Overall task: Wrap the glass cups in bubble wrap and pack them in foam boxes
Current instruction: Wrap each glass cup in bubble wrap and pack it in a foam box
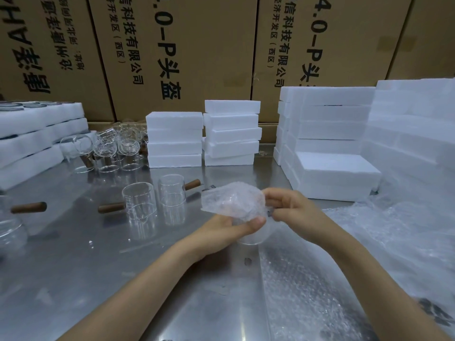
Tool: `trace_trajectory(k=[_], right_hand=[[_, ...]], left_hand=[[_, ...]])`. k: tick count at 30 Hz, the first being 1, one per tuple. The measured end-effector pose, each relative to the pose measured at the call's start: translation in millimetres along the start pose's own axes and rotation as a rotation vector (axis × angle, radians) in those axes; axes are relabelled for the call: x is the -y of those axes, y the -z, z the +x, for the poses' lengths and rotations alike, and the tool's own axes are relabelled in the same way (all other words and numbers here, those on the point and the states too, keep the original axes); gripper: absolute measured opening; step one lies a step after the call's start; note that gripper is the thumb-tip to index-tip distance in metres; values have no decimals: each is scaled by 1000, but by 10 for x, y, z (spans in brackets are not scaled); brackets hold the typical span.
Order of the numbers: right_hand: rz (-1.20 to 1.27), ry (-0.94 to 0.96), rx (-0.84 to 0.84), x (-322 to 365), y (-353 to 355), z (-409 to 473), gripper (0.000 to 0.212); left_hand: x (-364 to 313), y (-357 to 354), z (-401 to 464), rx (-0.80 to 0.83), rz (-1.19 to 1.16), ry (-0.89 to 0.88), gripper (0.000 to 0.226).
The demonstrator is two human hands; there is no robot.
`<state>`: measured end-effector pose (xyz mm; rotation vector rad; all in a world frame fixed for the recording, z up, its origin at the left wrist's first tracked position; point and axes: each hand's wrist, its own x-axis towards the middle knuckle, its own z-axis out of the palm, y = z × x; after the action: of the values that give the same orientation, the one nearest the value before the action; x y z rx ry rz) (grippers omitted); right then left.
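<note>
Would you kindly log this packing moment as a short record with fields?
left hand: left hand grips the bubble wrap bundle from below
right hand: right hand pinches the bundle's right end
cup in bundle: glass rim shows beneath the wrap
unwrapped cups: two glass cups with wooden handles stand on the metal table
foam boxes: stacks at the back, none open nearby
spare wrap: sheet lies right

Table [98, 267] is seen as glossy brushed metal; cups [140, 203] as clear smooth glass w/ matt wood handles [110, 207]; boxes [174, 139] as matt white foam; bubble wrap [231, 200] as translucent dimpled plastic.
</note>
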<state>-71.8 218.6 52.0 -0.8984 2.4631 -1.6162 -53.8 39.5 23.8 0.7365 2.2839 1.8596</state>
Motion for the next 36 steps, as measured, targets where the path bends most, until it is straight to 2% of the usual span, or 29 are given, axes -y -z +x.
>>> trace_trajectory(k=[4,7,9,11,13,15,18,20,24,27,29,34,36], right_hand=[[-281,87,24,13,-72,-23,73],[-519,143,-14,-28,-109,-1,65],[-636,150,-31,-42,-129,5,57],[-718,132,-61,-50,-132,-14,48],[-781,112,-82,-52,-128,-45,43],[-874,113,-78,-36,-142,-60,41],[-976,109,-59,-1,-180,-47,39],[-998,112,-54,5,-196,-40,38],[-947,123,-93,-14,-204,-29,39],[-710,101,-281,7,-175,-23,44],[-641,108,-373,18,-151,-29,49],[-654,106,-217,34,-203,-37,58],[-718,125,-174,31,-215,-31,53]], left_hand=[[81,36,14,-54,-144,28,30],[133,100,3,-56,-160,32,35],[123,117,10,-125,-206,30,48],[94,123,16,-304,-104,-1,53],[52,123,-1,-465,115,-105,45],[14,114,-46,-530,261,-244,35],[-41,65,-110,-446,495,-451,24],[-65,33,-124,-349,681,-517,23],[-96,40,-128,-271,887,-510,30],[-81,28,-107,-235,1023,-439,40],[-69,-12,-49,-196,1132,-345,49],[-115,-37,10,-123,1229,-281,41],[-112,-26,-53,-186,1197,-361,28]])
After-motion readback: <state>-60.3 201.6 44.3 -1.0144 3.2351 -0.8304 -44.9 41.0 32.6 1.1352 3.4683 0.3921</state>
